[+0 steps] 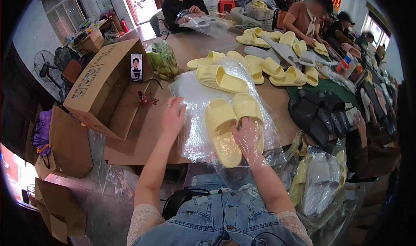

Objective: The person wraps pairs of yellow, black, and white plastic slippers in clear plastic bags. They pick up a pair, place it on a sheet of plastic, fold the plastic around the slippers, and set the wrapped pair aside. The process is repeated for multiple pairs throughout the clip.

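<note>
A pair of pale yellow slippers [221, 131] lies side by side in front of me, on a stack of clear plastic bags [190, 135]. My right hand [245, 135] is closed on the inner edges of the pair, with clear plastic film over the hand and wrist. To the left, my left hand [173, 116] rests by the edge of the bag stack, fingers apart and holding nothing. Just beyond the pair, another yellow slipper [221, 79] lies on the plastic.
A cardboard box [104, 85] with a phone [136, 67] propped on it stands at left, beside a green jar [164, 59]. More yellow slippers [288, 76] and black slippers [310, 118] lie at right. Bagged slippers [318, 181] hang nearby. Several co-workers sit around the table.
</note>
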A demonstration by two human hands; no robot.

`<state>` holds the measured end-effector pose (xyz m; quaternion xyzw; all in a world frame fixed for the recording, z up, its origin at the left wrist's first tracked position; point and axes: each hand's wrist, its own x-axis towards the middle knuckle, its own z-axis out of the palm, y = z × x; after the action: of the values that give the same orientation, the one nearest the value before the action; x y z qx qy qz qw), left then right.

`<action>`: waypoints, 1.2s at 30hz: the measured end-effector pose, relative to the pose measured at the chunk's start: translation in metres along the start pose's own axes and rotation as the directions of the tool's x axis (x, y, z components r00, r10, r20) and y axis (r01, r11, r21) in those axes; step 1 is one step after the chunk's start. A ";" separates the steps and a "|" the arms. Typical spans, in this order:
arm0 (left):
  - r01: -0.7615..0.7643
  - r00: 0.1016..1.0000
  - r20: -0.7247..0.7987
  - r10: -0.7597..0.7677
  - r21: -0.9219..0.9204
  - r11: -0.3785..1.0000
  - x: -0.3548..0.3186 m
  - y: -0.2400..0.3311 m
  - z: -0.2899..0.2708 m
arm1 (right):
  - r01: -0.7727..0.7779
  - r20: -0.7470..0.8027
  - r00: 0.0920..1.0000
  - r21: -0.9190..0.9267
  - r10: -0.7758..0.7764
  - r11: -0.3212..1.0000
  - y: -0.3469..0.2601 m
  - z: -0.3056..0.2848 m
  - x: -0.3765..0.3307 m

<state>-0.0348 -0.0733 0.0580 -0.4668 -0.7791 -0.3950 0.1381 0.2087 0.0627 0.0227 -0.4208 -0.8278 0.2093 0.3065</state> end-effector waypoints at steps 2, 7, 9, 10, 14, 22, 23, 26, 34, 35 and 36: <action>-0.122 0.992 0.008 0.125 -0.170 0.978 -0.002 0.040 0.011 | 0.007 0.000 1.000 -0.001 -0.007 1.000 -0.003 -0.004 0.001; -0.367 0.902 0.146 0.407 -0.241 0.899 -0.002 0.086 0.034 | 0.032 0.010 0.999 -0.100 -0.032 0.994 0.001 -0.005 0.001; -0.284 0.937 0.105 0.333 -0.326 0.902 -0.010 0.076 0.054 | 0.042 -0.031 0.998 -0.117 -0.046 0.992 0.002 -0.002 0.002; -0.206 0.958 0.106 0.267 -0.394 0.896 -0.018 0.062 0.064 | 0.025 -0.006 1.000 -0.106 -0.025 0.994 -0.002 -0.004 0.002; 0.012 0.990 0.129 0.059 -0.493 0.870 -0.022 0.039 0.077 | 0.005 0.004 1.000 -0.085 -0.004 0.996 -0.006 -0.009 0.000; 0.010 0.992 0.121 0.047 -0.436 0.900 -0.024 0.041 0.077 | -0.005 -0.021 1.000 -0.044 0.004 0.999 -0.008 -0.009 -0.001; 0.007 0.992 0.118 0.050 -0.437 0.899 -0.024 0.040 0.077 | -0.003 -0.025 1.000 -0.037 0.002 0.999 -0.008 -0.009 0.000; 0.000 0.992 0.110 0.053 -0.438 0.899 -0.023 0.041 0.077 | -0.013 -0.008 1.000 -0.037 0.013 0.999 -0.007 -0.008 0.000; 0.001 0.990 0.126 0.059 -0.425 0.905 -0.022 0.042 0.074 | -0.016 0.014 1.000 -0.071 0.018 0.997 -0.011 -0.013 0.000; 0.009 0.990 0.131 0.052 -0.427 0.904 -0.022 0.042 0.074 | -0.014 0.015 1.000 -0.059 0.014 0.998 -0.011 -0.012 -0.001; 0.016 0.990 0.134 0.046 -0.431 0.902 -0.023 0.042 0.075 | -0.010 0.013 1.000 -0.048 0.011 0.999 -0.010 -0.013 0.000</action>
<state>0.0234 -0.0208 0.0162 -0.5184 -0.6767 -0.5225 -0.0208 0.2117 0.0577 0.0384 -0.4308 -0.8323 0.1939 0.2898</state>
